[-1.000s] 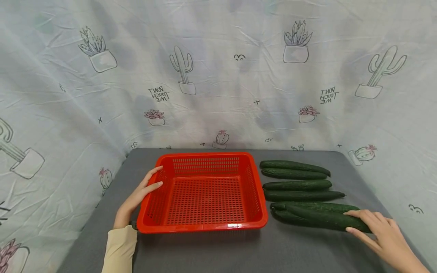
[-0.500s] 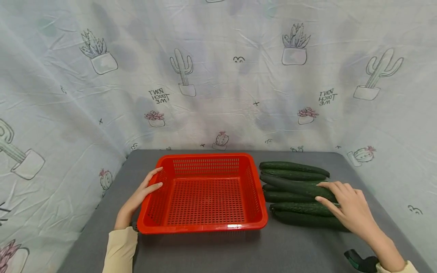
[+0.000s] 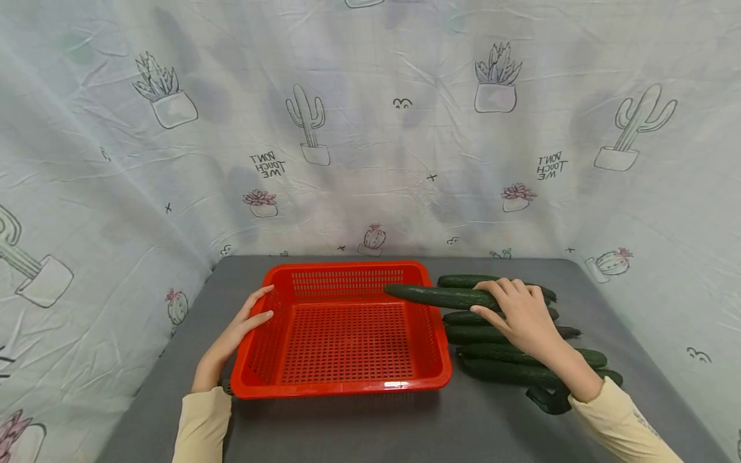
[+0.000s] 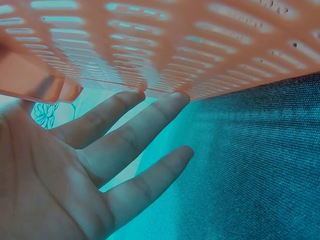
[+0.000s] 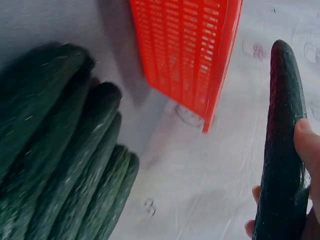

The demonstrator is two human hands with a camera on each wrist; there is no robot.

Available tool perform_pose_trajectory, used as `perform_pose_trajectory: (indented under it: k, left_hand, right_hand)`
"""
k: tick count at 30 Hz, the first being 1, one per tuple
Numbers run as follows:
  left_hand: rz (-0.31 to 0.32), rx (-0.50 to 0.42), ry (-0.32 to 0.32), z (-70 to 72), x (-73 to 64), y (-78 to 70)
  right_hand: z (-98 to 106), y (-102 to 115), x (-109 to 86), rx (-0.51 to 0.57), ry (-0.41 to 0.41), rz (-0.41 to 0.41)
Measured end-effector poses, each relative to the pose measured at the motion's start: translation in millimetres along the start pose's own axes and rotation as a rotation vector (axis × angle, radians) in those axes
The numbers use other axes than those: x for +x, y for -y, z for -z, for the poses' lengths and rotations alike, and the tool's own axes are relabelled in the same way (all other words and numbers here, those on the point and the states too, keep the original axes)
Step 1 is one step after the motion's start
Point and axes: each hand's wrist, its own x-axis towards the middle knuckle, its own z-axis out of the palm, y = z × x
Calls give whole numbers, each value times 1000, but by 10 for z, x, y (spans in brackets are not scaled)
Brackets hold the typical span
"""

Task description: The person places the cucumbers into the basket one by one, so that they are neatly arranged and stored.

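My right hand (image 3: 523, 315) grips a long dark green cucumber (image 3: 440, 295) near one end, thumb on one side and fingers on the other. The cucumber is raised, its far end reaching over the right rim of a red plastic basket (image 3: 341, 387). In the right wrist view the cucumber (image 5: 285, 130) stands apart from the basket wall (image 5: 185, 55). My left hand (image 3: 237, 331) holds the basket's left rim, thumb and a finger laid over it. From the left wrist, several straight fingers (image 4: 135, 130) show outside, against the slotted basket wall (image 4: 165, 45).
Several more cucumbers (image 3: 509, 372) lie side by side on the grey tabletop (image 3: 359, 431), right of the basket, partly covered by my right arm. A white patterned curtain (image 3: 359, 128) hangs behind and on both sides of the table.
My right hand has lifted a cucumber from the front of the row and carried it up and left, to over the basket's right rim. The left hand stays on the basket.
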Motion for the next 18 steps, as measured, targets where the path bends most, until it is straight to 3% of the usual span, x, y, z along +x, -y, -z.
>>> perform_pose_trajectory:
  k: [5, 18]
  left_hand:
    - [-13, 60, -19, -9, 5, 1]
    - [5, 12, -20, -17, 4, 3]
  right_hand:
    - [-79, 148, 204, 19, 44, 31]
    - [-285, 527, 652, 58, 84, 32]
